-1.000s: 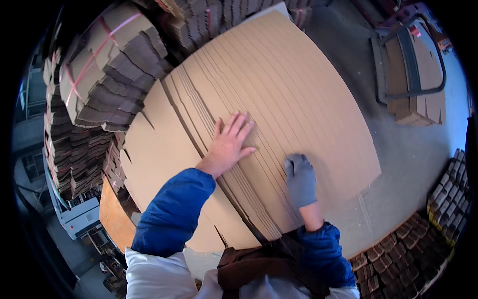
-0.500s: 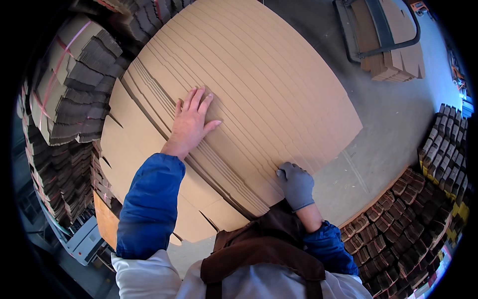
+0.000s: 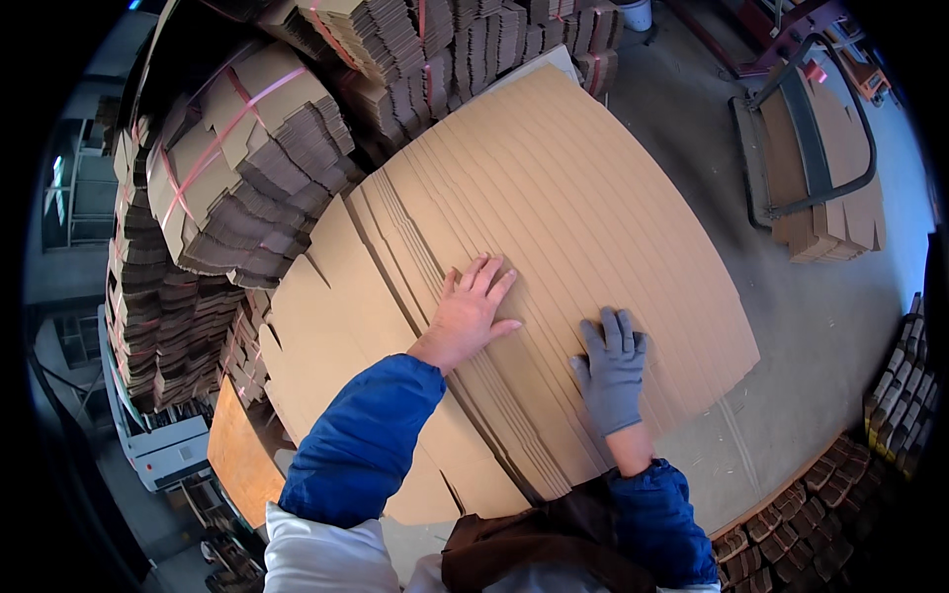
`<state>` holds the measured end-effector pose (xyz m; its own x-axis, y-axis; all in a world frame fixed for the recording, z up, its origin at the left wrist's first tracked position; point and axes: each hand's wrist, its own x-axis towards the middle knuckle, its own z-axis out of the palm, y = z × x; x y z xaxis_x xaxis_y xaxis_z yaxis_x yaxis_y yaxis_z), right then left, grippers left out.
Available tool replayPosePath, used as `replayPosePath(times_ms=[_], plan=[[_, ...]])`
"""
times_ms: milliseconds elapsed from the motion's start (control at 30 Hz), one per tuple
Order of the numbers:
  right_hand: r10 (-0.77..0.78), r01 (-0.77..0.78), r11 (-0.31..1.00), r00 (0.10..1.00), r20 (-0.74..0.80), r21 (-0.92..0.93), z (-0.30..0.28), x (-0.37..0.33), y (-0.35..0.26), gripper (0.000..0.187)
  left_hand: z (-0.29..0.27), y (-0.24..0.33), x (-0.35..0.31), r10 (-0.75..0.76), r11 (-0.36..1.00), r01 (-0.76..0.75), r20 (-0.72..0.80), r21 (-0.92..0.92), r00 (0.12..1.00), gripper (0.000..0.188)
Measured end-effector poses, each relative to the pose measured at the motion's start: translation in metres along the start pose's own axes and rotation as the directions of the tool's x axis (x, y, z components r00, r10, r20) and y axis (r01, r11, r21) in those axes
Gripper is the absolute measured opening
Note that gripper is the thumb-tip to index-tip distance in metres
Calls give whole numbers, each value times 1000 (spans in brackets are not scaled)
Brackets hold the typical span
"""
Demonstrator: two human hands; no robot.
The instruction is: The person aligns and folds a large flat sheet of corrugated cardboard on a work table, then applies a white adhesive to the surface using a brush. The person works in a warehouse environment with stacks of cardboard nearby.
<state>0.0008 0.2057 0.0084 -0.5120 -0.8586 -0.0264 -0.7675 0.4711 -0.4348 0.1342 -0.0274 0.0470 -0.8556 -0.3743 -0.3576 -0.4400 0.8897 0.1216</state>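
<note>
Large brown cardboard sheets point(image 3: 593, 217) lie fanned out in front of me, each overlapping its neighbour in a stepped row. My left hand point(image 3: 470, 311) is bare and rests flat on the sheets, fingers spread, close to a band of tightly spaced edges. To its right lies my right hand point(image 3: 613, 371), in a grey glove, palm down on the sheets with fingers stretched forward. Neither hand grips anything. A lower cardboard layer point(image 3: 346, 336) with slots cut in its edge shows to the left.
Strapped cardboard bundles point(image 3: 257, 168) stand stacked at the left, with more stacks point(image 3: 474, 49) behind. A cart with a dark handle point(image 3: 816, 128) carries cardboard at the far right. Dark bundled pieces point(image 3: 791, 519) lie at the lower right. An orange-brown board point(image 3: 242, 455) is at the left.
My right hand has moved from the near edge farther onto the sheets, and its curled fingers have straightened. The view has shifted, showing more of the stacks behind. My left hand stays on the sheets.
</note>
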Motion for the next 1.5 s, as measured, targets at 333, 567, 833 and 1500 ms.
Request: replayPosePath(times_ms=[333, 567, 833, 1500], plan=[[-192, 191, 981, 981, -41, -18, 35, 116, -32, 56, -14, -47, 55, 237, 960, -273, -363, -53, 901, 31], [-209, 209, 978, 976, -65, -7, 36, 113, -33, 57, -11, -81, 83, 256, 916, -351, -390, -196, 884, 26], [-215, 213, 976, 974, -69, -33, 38, 113, -31, 59, -5, -89, 90, 279, 897, -387, -403, -214, 871, 27], [-214, 213, 977, 975, -59, -25, 37, 113, -32, 60, -3, -91, 91, 246, 897, -371, -427, -241, 871, 28]])
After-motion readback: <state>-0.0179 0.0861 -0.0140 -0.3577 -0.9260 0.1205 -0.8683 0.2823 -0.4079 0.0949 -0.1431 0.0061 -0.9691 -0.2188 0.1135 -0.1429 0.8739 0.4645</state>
